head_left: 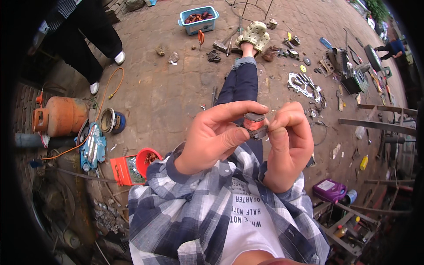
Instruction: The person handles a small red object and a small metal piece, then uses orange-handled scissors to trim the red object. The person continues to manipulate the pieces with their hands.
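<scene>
Between my two hands is a small coil wound with copper wire [253,125], with dark end pieces above and below the winding. My left hand [215,135] grips it from the side, index finger over the top and thumb along the lower edge. At the coil's right side, my right hand [290,139] pinches with thumb and index finger; what lies between these fingertips is too small to make out, perhaps a wire end. Both hands are held above my stretched-out legs [240,84].
To the left are a red bowl [142,162] of copper scraps, an orange gas cylinder [66,116] and an open can [112,121]. Ahead stand a blue tub [198,25] and a hammer [220,45]. Metal parts [304,86] lie right. Another person [82,36] stands at upper left.
</scene>
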The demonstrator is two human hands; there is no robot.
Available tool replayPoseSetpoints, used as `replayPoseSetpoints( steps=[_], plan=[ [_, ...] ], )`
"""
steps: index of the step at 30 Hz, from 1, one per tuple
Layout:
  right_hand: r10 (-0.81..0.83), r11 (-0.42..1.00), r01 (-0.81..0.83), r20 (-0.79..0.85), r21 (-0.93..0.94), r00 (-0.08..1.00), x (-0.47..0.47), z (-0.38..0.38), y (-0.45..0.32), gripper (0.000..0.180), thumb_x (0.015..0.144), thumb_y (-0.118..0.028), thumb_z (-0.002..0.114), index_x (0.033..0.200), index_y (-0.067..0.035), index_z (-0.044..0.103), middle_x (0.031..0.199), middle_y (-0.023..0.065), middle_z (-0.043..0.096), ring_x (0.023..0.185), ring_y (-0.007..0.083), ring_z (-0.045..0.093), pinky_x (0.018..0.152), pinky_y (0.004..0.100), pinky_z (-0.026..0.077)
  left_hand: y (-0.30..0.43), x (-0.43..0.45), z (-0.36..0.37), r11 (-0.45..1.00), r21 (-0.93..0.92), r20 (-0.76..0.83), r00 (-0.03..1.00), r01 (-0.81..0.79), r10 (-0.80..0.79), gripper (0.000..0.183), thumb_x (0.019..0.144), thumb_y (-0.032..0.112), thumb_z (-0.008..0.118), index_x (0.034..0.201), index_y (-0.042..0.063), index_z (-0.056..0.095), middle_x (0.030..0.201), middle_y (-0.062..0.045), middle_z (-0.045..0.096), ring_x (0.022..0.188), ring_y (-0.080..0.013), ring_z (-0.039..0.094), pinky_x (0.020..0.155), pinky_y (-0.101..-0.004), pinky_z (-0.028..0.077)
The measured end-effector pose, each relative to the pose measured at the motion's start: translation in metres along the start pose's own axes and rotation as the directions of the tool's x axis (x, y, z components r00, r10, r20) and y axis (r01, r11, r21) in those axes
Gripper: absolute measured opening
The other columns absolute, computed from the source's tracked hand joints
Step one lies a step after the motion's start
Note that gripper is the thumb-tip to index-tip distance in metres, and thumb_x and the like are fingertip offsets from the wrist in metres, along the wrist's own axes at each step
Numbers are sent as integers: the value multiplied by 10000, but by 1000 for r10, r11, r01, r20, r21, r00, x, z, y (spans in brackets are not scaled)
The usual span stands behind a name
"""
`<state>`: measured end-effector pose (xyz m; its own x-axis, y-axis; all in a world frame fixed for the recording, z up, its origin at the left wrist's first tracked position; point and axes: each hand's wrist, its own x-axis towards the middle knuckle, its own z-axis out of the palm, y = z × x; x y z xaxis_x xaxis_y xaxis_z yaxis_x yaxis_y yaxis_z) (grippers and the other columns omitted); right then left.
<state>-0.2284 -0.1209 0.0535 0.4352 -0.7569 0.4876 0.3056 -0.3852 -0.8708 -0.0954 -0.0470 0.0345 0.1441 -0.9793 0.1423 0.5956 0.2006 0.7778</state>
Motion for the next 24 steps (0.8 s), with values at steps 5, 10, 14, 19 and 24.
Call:
replayPoseSetpoints(
  steps=[5,10,14,19,24],
  plan=[
    [-79,986,84,39,-145,996,-2,-2,-5,76,810,-13,636,854,5,576,849,69,518,745,127,481,675,224,390,-2,-1,-3,999,28,-24,999,-31,32,496,838,158,686,1227,-69,478,1075,-149,616,650,-51,565,462,-140,383],
    [-31,978,49,89,-202,996,-3,1,-8,95,784,6,656,855,-9,594,834,65,529,687,115,475,618,217,381,-3,3,1,972,179,-71,984,-149,164,464,818,89,692,1209,-72,500,1112,-189,594,929,-158,605,757,-237,501],
    [-68,963,98,125,-252,990,-3,1,-6,101,777,21,654,854,-13,598,823,59,523,665,113,471,595,219,376,-1,0,-6,938,315,-57,984,-143,169,437,821,54,680,1202,-74,508,1113,-195,591,942,-166,597,824,-280,502],
    [-54,979,66,71,-191,996,-3,4,4,92,784,24,647,851,-4,591,808,60,515,696,119,474,616,220,379,0,6,-7,978,200,-81,994,-58,75,468,833,120,683,1216,-66,490,1088,-161,608,683,-53,553,551,-163,447],
    [-3,998,5,27,-70,1000,-4,5,12,72,800,20,638,850,2,590,807,62,514,712,119,472,642,224,381,-3,10,-12,999,5,-74,996,51,-51,529,852,201,675,1251,-50,435,1047,-122,631,458,18,393,360,-128,269]
  ],
)
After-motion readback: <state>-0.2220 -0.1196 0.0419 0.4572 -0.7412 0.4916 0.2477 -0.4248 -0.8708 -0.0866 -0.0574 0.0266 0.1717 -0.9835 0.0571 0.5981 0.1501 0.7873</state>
